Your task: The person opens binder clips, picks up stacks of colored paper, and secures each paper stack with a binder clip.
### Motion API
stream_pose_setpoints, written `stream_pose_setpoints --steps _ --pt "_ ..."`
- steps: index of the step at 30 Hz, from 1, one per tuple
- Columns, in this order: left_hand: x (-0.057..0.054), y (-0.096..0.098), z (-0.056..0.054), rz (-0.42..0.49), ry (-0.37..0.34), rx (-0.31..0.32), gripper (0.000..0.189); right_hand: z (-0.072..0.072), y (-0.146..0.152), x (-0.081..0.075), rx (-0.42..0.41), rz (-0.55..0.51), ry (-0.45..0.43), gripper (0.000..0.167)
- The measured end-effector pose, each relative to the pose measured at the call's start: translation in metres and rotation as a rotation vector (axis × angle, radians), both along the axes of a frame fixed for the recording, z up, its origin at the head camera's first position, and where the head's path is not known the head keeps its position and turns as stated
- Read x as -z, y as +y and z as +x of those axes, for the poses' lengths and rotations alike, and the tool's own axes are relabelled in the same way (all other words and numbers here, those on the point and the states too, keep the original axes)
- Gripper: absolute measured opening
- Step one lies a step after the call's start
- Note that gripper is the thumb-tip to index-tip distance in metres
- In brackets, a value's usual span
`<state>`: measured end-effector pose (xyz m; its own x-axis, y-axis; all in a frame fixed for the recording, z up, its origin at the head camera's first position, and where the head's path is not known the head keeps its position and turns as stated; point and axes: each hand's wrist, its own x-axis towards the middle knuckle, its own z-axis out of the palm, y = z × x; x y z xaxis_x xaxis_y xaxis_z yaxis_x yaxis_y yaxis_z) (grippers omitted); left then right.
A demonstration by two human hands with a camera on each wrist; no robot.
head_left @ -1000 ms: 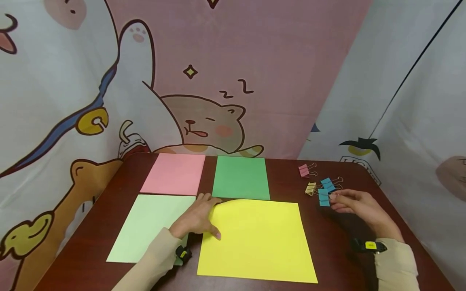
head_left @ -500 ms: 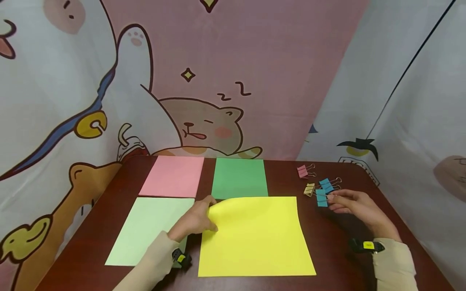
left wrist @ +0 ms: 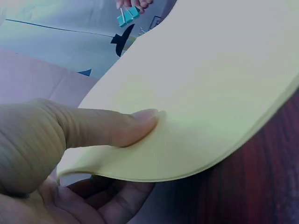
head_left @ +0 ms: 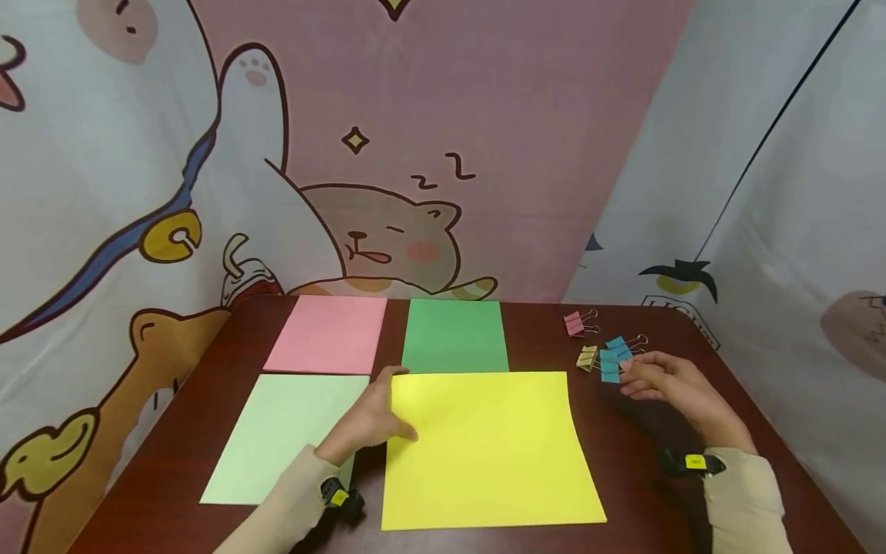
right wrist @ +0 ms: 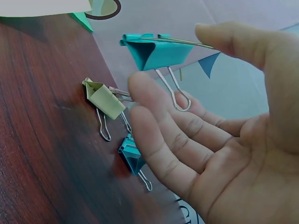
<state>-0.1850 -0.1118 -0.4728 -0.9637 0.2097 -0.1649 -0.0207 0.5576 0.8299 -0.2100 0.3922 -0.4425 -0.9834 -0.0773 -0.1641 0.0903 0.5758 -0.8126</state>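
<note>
My left hand [head_left: 367, 419] pinches the left edge of a yellow sheet stack [head_left: 491, 454], thumb on top and fingers underneath. In the left wrist view the stack [left wrist: 196, 135] bends in a curve, its near edge raised off the wood. At the right, my right hand [head_left: 674, 388] holds a blue binder clip [head_left: 609, 368] by its wire handles. The right wrist view has this clip [right wrist: 161, 51] up in the air, the thumb on one handle and the fingers by the other. Below it lie a yellow binder clip [right wrist: 105, 100] and a second blue binder clip [right wrist: 132, 154].
A pink binder clip [head_left: 574, 324] lies farther back on the brown table [head_left: 540, 338]. Pink [head_left: 325, 335], green [head_left: 454, 335] and pale green sheets [head_left: 277, 431] lie behind and left of the yellow stack. A printed curtain [head_left: 526, 154] hangs behind the table.
The left hand has raised the yellow stack's left part, and the sheet has shifted slightly. My right hand has moved a little upward with the blue binder clip.
</note>
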Motion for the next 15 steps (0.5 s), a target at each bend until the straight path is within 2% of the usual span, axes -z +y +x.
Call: stream_pose_setpoints --steps 3,7,12,15 --pt "-0.0015 0.0006 0.0009 0.033 0.032 -0.011 0.099 -0.0005 0.0006 0.0000 0.007 -0.023 0.000 0.060" --pt "-0.0053 0.0018 0.0014 0.100 0.025 -0.036 0.079 -0.0010 -0.0007 -0.0023 0.015 -0.044 0.002 0.065" --pt "-0.0083 0.0011 0.0038 0.173 0.015 -0.013 0.041 -0.0007 -0.0025 -0.0041 0.007 -0.045 -0.012 0.072" --pt "-0.0087 0.0015 0.0043 0.194 0.016 -0.015 0.032 -0.0014 -0.0031 -0.0045 0.003 -0.034 -0.025 0.071"
